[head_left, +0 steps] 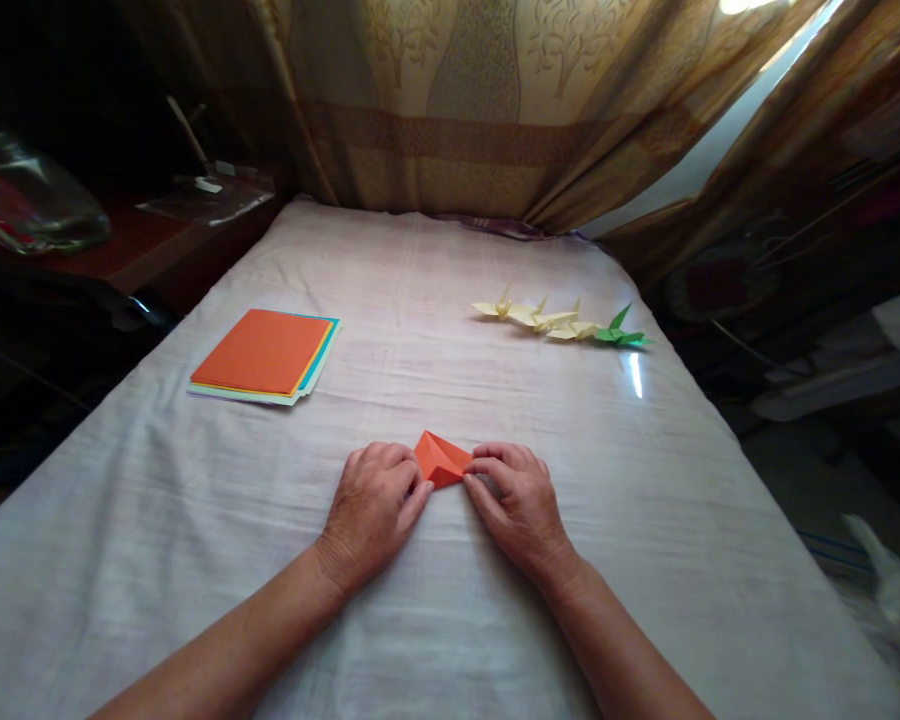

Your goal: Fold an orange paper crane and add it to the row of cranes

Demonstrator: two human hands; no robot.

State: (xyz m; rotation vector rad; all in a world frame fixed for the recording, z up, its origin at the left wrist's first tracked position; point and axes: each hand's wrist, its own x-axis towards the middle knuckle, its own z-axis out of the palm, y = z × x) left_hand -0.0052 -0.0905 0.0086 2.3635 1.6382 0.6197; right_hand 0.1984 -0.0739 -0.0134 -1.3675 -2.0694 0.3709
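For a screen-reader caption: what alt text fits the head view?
Left hand and right hand press a folded orange paper on a white cloth. A stack of coloured sheets lies left; paper cranes sit right.

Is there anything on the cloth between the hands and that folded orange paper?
Nothing visible. The left hand and right hand already touch the folded orange paper from either side. The paper stack lies apart to the far left, the paper cranes to the far right.
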